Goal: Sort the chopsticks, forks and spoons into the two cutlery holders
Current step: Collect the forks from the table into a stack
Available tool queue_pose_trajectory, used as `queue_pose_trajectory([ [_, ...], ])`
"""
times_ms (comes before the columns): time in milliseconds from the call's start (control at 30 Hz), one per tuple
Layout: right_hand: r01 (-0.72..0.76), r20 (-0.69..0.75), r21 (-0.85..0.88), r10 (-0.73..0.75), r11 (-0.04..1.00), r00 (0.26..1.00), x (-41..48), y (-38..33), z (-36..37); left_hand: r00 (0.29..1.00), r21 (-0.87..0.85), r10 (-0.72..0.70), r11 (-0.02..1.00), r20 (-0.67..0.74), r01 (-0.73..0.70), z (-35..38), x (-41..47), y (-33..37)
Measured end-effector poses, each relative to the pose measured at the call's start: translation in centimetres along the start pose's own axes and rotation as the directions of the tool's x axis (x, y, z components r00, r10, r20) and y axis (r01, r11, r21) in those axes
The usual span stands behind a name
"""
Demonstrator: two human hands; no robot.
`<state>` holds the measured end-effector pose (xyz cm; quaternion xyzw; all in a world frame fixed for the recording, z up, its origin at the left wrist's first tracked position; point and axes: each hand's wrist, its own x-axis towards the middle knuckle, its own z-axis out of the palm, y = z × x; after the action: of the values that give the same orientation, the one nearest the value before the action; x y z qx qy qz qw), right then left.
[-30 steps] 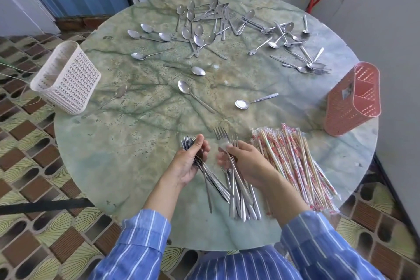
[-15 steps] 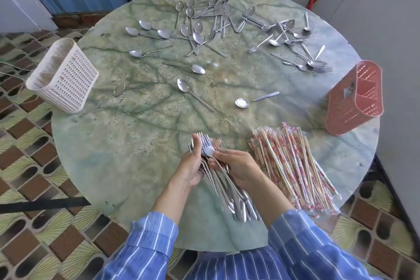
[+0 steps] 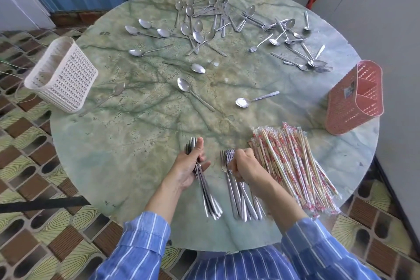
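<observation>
At the near edge of the round table my left hand (image 3: 189,166) grips a stacked bundle of forks (image 3: 208,195), thumb on top near the tines. Beside it my right hand (image 3: 244,165) grips a second bunch of forks (image 3: 242,200) whose handles rest on the table. A pile of wrapped chopsticks (image 3: 293,163) lies just right of my right hand. Several loose spoons (image 3: 193,32) and a few forks (image 3: 295,38) are scattered over the far half. A white cutlery holder (image 3: 61,75) stands at the left edge and a pink cutlery holder (image 3: 354,98) at the right edge.
The marble table (image 3: 127,148) has bare surface in its left near part. Single spoons (image 3: 254,99) lie mid-table. A white wall stands close on the right, behind the pink holder. Patterned floor tiles surround the table.
The hands were together over one bunch of forks half a second ago. They have moved apart, the left hand carrying a stack of forks to the left, the right hand staying on the rest.
</observation>
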<state>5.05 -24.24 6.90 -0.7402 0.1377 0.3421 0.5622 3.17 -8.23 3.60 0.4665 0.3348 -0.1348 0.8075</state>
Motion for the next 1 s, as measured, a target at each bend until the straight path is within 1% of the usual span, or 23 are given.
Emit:
queue_pose_trajectory([
  [33,0.019,0.038,0.057,-0.021,0.998,0.999,-0.2,0.0,0.3,1.0,0.025,-0.003,1.0,0.012,0.002,0.0,-0.1,-0.2],
  [100,0.035,0.085,0.187,-0.051,0.982,0.995,-0.3,0.0,1.0,0.998,0.012,-0.009,1.0,0.057,0.008,-0.1,-0.2,-0.6],
  [133,0.042,0.079,0.209,-0.06,0.977,0.995,-0.4,0.1,1.4,0.996,-0.011,-0.015,1.0,0.093,0.017,-0.2,-0.1,-0.8],
  [167,0.061,0.05,0.193,-0.072,0.979,0.996,-0.4,0.4,1.7,0.992,-0.019,-0.015,1.0,0.125,0.017,-0.2,-0.1,-1.0],
  [200,0.096,0.009,0.134,-0.098,0.986,0.995,-0.5,0.6,2.0,0.989,-0.024,-0.015,1.0,0.144,0.019,-0.3,0.0,-1.3],
  [233,0.15,-0.036,0.039,-0.149,0.988,0.988,-0.5,0.9,2.3,0.99,-0.023,-0.014,1.0,0.142,0.018,-0.3,0.1,-1.5],
  [300,0.304,-0.115,-0.174,-0.326,0.937,0.938,-0.5,1.7,2.7,0.995,-0.031,-0.013,0.999,0.099,0.016,-0.4,0.6,-1.9],
  [367,0.427,-0.164,-0.35,-0.503,0.834,0.849,-0.3,2.5,3.1,0.997,-0.007,0.001,1.0,0.071,0.0,-0.1,0.7,-2.0],
  [400,0.455,-0.17,-0.437,-0.569,0.776,0.805,-0.1,2.9,3.3,0.998,0.008,0.011,1.0,0.059,-0.011,0.1,0.7,-2.0],
  [467,0.466,-0.135,-0.593,-0.652,0.656,0.746,0.3,3.5,3.9,1.0,0.011,0.02,1.0,0.02,-0.021,0.5,0.7,-2.1],
  [500,0.483,-0.108,-0.625,-0.681,0.613,0.724,0.5,3.9,4.1,1.0,-0.001,0.014,1.0,0.005,-0.014,0.8,0.7,-2.2],
  [533,0.519,-0.091,-0.611,-0.705,0.597,0.703,0.4,4.3,4.3,1.0,-0.014,0.003,1.0,-0.011,-0.003,1.0,0.7,-2.2],
  [567,0.558,-0.087,-0.568,-0.718,0.605,0.691,0.2,4.7,4.3,1.0,-0.029,-0.001,1.0,-0.02,0.001,1.2,0.9,-2.3],
  [633,0.587,-0.093,-0.478,-0.702,0.653,0.706,-0.3,6.1,4.2,1.0,-0.116,-0.001,0.993,-0.022,-0.002,1.2,1.4,-2.2],
  [700,0.527,-0.045,-0.408,-0.593,0.746,0.804,-1.1,7.3,3.9,1.0,-0.214,0.005,0.977,-0.031,-0.012,1.1,2.0,-1.9],
  [733,0.489,0.016,-0.375,-0.522,0.787,0.853,-1.5,7.7,3.8,0.999,-0.232,0.015,0.972,-0.03,-0.021,1.1,2.2,-1.8],
  [767,0.478,0.079,-0.36,-0.484,0.801,0.872,-1.9,8.1,3.7,0.999,-0.222,0.029,0.974,-0.022,-0.033,1.2,2.3,-1.8],
  [833,0.494,0.127,-0.377,-0.485,0.784,0.865,-2.4,8.8,3.9,0.998,-0.13,0.065,0.989,0.003,-0.064,1.4,2.5,-2.4],
  [867,0.487,0.111,-0.389,-0.485,0.782,0.867,-2.5,9.2,4.2,0.995,-0.033,0.095,0.995,0.01,-0.094,1.4,2.7,-2.9],
  [900,0.467,0.083,-0.397,-0.476,0.79,0.875,-2.8,9.6,4.5,0.991,0.117,0.135,0.984,0.011,-0.135,1.4,2.7,-3.2],
  [933,0.445,0.047,-0.402,-0.467,0.8,0.883,-3.1,10.0,4.8,0.983,0.297,0.184,0.938,0.016,-0.18,1.3,2.8,-3.4],
  [967,0.42,0.011,-0.41,-0.456,0.809,0.89,-3.3,10.4,5.2,0.973,0.45,0.228,0.865,0.038,-0.221,1.0,2.8,-3.5],
  [1000,0.392,-0.022,-0.426,-0.442,0.816,0.897,-3.5,10.9,5.6,0.965,0.558,0.249,0.792,0.077,-0.249,0.8,3.0,-3.6],
])
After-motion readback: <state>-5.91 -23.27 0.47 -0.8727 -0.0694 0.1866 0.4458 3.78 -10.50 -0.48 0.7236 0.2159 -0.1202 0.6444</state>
